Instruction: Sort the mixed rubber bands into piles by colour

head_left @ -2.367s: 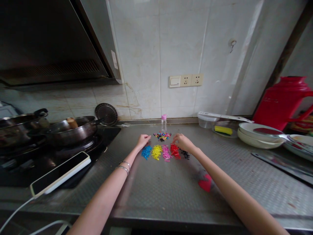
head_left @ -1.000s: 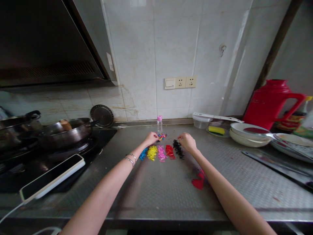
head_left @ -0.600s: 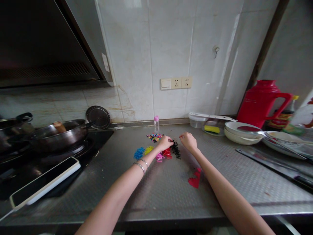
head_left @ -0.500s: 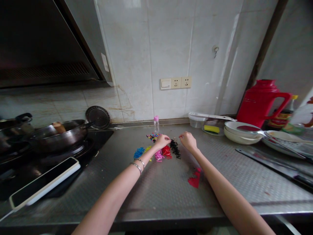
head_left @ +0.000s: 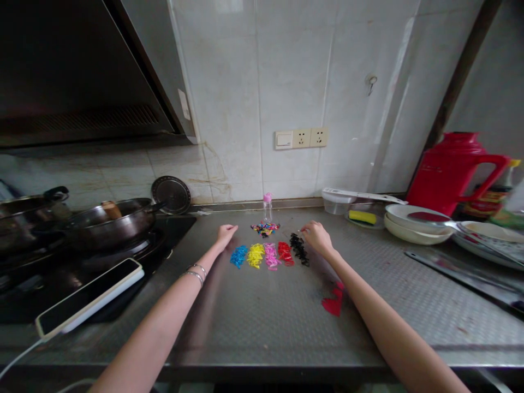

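Observation:
My left hand (head_left: 225, 236) hovers left of the sorted piles, its fingertips pinched together; whatever it holds, if anything, is too small to see. Thumb and finger closed, my right hand (head_left: 317, 238) is beside the black pile (head_left: 299, 250); I cannot make out what is in that pinch. Small rubber-band-like pieces lie in a row by colour: blue (head_left: 238, 256), yellow (head_left: 256, 255), pink (head_left: 271, 256), red (head_left: 285, 254), then black. Behind them sits a mixed-colour heap (head_left: 265, 228), in front of a clear bottle with a pink cap (head_left: 267, 207).
Left are a phone (head_left: 90, 297) and a pan (head_left: 118, 226) on the hob. A red heart-shaped piece (head_left: 333, 303) lies by my right forearm. To the right: a yellow sponge (head_left: 363, 218), stacked bowls (head_left: 417, 234), a knife (head_left: 462, 275) and a red thermos (head_left: 446, 169).
My left hand has moved left from over the coloured piles to their left side, uncovering the row and the mixed heap. My right hand stays by the black pile. The view has shifted slightly.

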Motion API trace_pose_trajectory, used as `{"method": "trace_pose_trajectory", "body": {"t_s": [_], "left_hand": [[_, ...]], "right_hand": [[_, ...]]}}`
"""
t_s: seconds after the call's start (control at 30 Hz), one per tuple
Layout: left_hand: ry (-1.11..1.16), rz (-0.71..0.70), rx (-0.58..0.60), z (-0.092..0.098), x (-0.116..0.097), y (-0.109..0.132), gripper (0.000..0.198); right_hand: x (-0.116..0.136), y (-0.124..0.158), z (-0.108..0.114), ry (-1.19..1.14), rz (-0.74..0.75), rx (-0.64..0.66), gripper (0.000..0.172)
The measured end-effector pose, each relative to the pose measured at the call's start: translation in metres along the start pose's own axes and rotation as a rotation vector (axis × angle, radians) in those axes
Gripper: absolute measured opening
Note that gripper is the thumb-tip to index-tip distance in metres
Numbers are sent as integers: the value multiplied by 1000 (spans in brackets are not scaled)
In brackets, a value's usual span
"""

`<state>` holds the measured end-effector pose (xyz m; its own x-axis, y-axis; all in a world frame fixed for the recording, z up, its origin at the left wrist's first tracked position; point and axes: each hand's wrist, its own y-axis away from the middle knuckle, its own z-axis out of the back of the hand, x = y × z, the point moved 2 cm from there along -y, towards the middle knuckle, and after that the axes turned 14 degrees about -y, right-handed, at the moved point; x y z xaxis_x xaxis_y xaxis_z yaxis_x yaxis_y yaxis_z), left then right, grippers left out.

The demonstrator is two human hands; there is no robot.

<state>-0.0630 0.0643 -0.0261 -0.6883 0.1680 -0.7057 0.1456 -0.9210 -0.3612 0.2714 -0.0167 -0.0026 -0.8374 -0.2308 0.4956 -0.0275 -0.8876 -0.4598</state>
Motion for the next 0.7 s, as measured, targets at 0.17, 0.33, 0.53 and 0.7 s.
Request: {"method": "trace_pose_trajectory", "body": {"t_s": [0.17,0.33,0.53,0.7], "left_hand": [[23,-17,7,1,0,9,32],[15,-17,5,1,-1,8,32],[4,-28,6,1,3,7,34],[9,-40,9,0,6,7,35]], "right_hand": [[19,-2,-11,-7,96,101,25],[45,-9,-22,-26,200,221,24],[69,-24,-45,21,203,318,23],[80,-24,-64,58,154,317,23]]}}
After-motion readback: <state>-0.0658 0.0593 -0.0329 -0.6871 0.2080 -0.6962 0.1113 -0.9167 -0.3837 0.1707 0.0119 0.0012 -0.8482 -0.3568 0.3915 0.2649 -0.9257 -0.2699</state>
